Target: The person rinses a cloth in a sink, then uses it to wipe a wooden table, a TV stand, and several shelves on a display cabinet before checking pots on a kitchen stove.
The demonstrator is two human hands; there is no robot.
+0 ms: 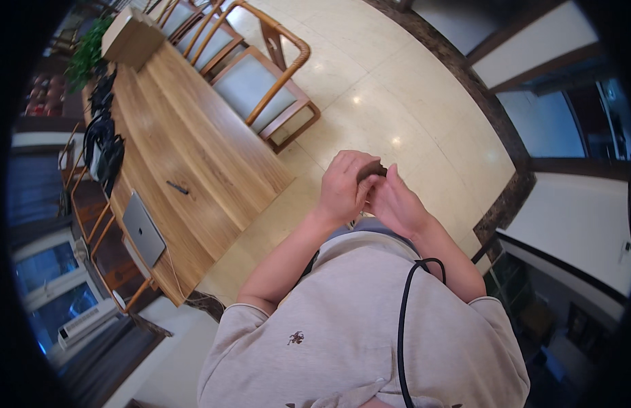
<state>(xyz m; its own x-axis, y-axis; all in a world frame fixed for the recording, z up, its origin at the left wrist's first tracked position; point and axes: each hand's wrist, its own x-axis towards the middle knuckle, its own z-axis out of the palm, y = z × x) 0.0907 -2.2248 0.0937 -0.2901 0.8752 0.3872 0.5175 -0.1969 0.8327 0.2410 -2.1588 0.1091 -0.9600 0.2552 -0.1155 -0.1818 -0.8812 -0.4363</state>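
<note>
A small dark brown object (368,169) with a flat face and a bumpy dark edge is held between my hands in front of my body. What kind of thing it is, I cannot make out. My left hand (341,185) wraps round it from the left, its fingers bent over the far side. From the right, my right hand (398,206) cups it, with the thumb up beside the dark edge and the fingers curled near my left thumb. Much of the object is hidden by my fingers.
To the left runs a long wooden table (213,197) bearing a silver laptop (144,228), a black pen (177,187), dark bags (103,146) and a cardboard box (133,37). Wooden chairs (257,92) line its far side. A black cable (404,326) hangs over my shirt.
</note>
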